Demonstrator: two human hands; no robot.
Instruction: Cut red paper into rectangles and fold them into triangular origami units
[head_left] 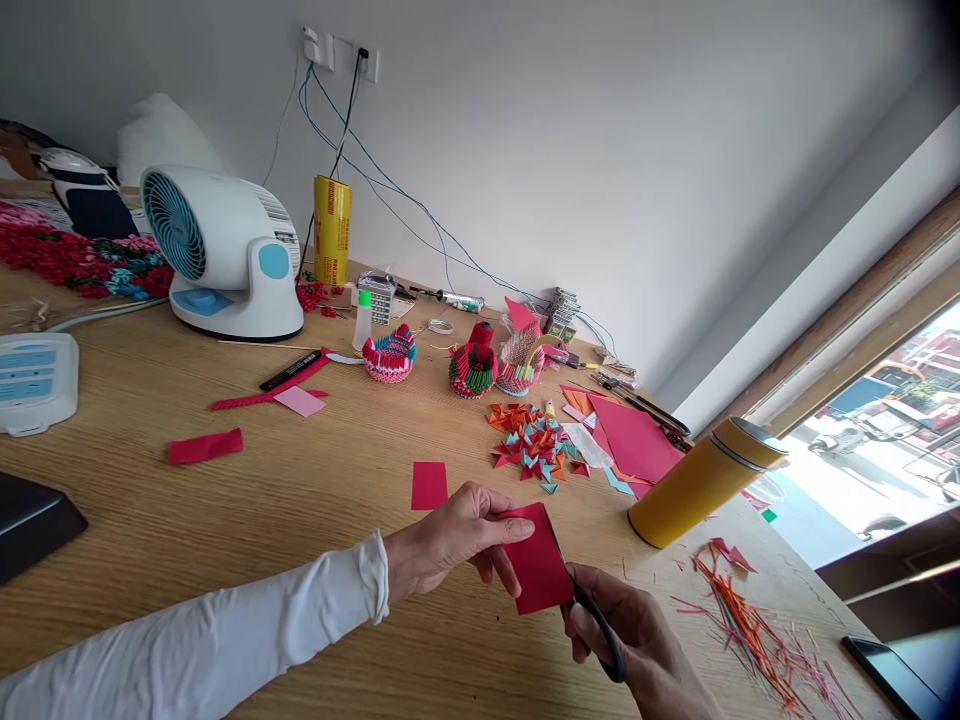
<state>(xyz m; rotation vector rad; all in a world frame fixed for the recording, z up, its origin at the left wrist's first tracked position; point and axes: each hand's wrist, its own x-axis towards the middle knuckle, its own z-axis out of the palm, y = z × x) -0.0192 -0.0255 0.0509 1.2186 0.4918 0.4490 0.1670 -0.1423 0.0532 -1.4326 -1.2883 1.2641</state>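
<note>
I found the red paper point(541, 565) held above the near part of the table point(285, 530), between the two hands. Its long axis ran away from the wearer and leaned to the left, the far end being further left than the near end. Its right long edge faced the scissors point(611, 650). I noted the blades at that edge, pointing away from the wearer and roughly in line with it; a dark line further up the edge appeared to be part of a blade. How wide the blades stood apart I could not tell.

The left hand point(450, 535) was closed in a pinch on the paper's far left part, thumb flat on the upper face, other fingers at the left side and partly hidden. The right hand point(637, 630) was closed around the scissors' handles, below and to the right of the paper. I judged the right hand the nearer to the near right corner, and the left hand the nearer to the far end.

Outward from there, I recorded a loose red piece point(429, 486) lying flat just beyond the left wrist, folded paper pieces point(534, 440) further off, and a yellow bottle point(694, 490) upright to the right.
</note>
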